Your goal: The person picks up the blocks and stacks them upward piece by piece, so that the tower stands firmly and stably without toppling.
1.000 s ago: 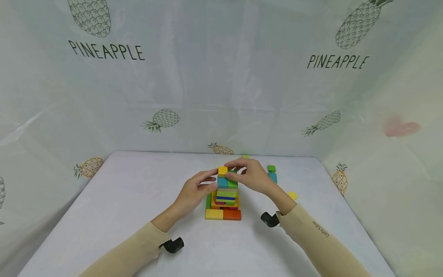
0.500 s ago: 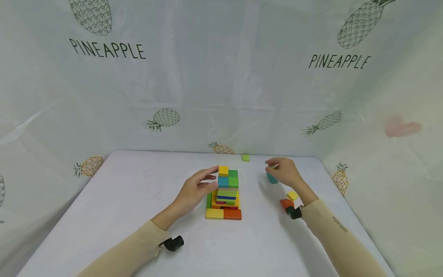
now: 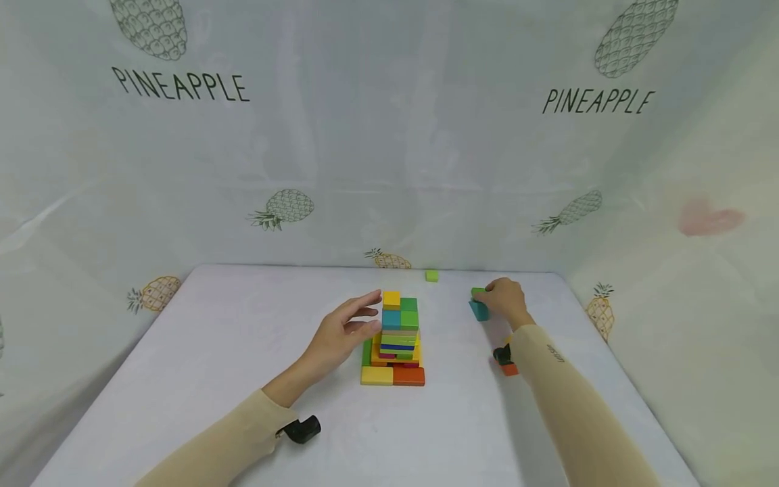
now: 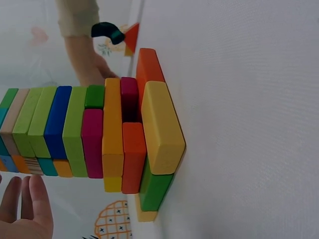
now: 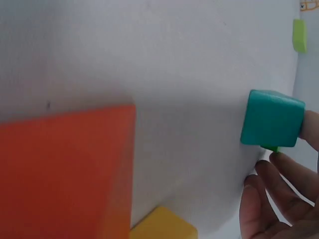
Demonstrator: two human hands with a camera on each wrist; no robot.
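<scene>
A tower of coloured wooden blocks (image 3: 399,341) stands mid-table, with a yellow block (image 3: 391,300) on its top left. My left hand (image 3: 342,331) is beside the tower's upper left side, fingers spread and holding nothing; its fingertips reach close to the upper blocks in the left wrist view. On the right of the table, my right hand (image 3: 506,299) pinches a small green block (image 3: 477,291) between thumb and fingers. A teal triangular block (image 5: 273,119) stands just in front of it and hides much of the green block and the thumb in the right wrist view.
A light green block (image 3: 431,276) lies near the table's back edge. An orange-red block (image 5: 65,174) and a yellow block (image 5: 164,226) lie nearer, partly under the right forearm in the head view. A pineapple-print cloth (image 3: 389,135) hangs behind the table.
My right hand has left the tower's top, moved right and come down to the small green block. The left hand stays beside the tower.
</scene>
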